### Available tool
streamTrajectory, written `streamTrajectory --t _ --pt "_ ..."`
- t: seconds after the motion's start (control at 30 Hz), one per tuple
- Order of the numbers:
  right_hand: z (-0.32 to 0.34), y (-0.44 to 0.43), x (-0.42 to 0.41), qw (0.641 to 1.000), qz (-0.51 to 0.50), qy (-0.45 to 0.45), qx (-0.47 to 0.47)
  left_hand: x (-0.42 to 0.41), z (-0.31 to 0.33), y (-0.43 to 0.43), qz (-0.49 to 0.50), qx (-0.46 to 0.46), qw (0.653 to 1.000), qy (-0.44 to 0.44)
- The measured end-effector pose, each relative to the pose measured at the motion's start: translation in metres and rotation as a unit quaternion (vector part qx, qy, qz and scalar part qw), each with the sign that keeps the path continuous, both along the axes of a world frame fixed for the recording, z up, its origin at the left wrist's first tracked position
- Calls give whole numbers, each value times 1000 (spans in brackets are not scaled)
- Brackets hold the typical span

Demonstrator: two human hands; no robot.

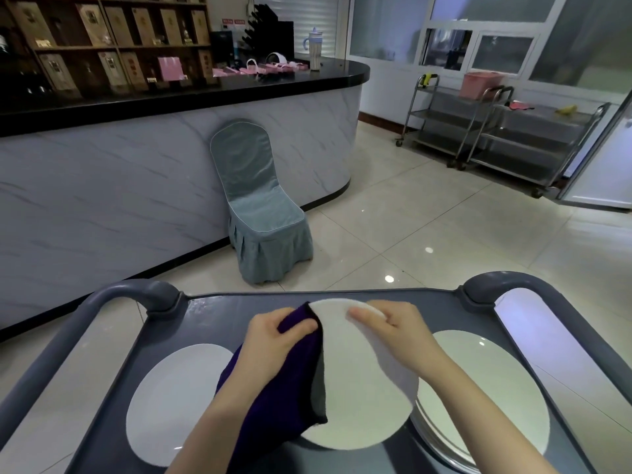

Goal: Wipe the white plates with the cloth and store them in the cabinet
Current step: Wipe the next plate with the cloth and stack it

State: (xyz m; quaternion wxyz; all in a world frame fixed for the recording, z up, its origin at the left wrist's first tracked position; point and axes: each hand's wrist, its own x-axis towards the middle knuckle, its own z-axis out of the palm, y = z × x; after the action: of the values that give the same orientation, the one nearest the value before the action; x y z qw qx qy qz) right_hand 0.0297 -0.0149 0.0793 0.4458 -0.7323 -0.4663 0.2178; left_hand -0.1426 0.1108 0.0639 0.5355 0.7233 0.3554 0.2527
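A white plate is held up over the grey cart top. My right hand grips its far rim, thumb on the plate's face. My left hand holds a dark purple cloth against the plate's left edge; the cloth hangs down over my left forearm. A single white plate lies on the cart to the left. A stack of white plates sits on the cart to the right, partly hidden behind the held plate.
The cart has raised grey handles, one at the left and one at the right. Beyond it stand a grey covered chair, a marble-fronted counter and steel trolleys on a tiled floor.
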Motion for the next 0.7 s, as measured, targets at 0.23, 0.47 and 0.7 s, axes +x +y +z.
streamTrajectory --t 0.23,0.47,0.7 --pt "-11 -9 -9 976 -149 155 30 -5 -13 -5 126 -109 985 -44" --pt "4 1 -11 996 72 -32 -40 6 5 12 -118 78 986 88" --pt "10 8 -10 947 -213 204 125 12 -10 -4 201 -178 956 -120"
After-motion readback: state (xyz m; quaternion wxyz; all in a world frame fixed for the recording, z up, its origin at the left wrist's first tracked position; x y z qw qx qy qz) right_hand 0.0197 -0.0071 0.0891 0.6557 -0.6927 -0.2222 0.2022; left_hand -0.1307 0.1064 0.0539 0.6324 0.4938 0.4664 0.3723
